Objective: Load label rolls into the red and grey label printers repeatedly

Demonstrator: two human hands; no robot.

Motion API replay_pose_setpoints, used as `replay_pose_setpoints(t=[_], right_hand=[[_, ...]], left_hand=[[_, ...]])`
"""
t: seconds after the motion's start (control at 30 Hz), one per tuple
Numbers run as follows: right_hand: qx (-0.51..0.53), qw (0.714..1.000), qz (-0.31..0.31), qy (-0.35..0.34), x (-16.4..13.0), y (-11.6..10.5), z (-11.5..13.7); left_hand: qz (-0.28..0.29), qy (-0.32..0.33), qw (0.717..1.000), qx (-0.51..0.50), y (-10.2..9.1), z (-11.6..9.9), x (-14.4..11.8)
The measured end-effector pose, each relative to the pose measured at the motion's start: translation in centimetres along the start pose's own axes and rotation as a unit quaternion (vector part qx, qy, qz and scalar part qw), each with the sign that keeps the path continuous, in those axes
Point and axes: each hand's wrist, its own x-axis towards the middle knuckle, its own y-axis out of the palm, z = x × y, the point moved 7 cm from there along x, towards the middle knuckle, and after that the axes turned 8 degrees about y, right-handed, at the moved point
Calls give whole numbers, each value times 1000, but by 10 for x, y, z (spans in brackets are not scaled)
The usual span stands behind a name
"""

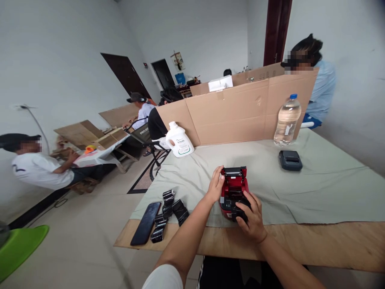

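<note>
A small red and black printer point(234, 188) stands on the pale cloth near the table's front edge, its lid flipped up and open. My left hand point(215, 185) grips its left side, fingers against the open lid. My right hand point(252, 215) rests on the printer's front right corner, fingers curled over a black roll in its compartment.
Several black rolls point(168, 210) and a dark phone point(146, 222) lie at the table's front left. A second dark printer point(290, 160), a water bottle point(287, 119), a white jug point(179, 140) and a cardboard screen point(240, 108) stand farther back. Other people sit at the left and behind the screen.
</note>
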Motion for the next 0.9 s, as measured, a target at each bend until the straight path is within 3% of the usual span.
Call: replay_pose_setpoints(t=[0.1,0.23,0.4,0.7,0.9], right_hand=[[-38,999,10,-27,-3,2,5],[-83,995,14,-45,-7,6,10],[-82,996,9,-38,-6,7,10],[-118,993,0,-16,-1,4,14],[-179,983,37,20,19,1,19]], left_hand=[[-22,31,999,-14,0,-12,-17],[-3,67,998,-15,1,-27,-46],[4,78,997,10,8,-22,-73],[-89,109,990,3,16,-17,-82],[-105,116,987,24,15,-17,-81]])
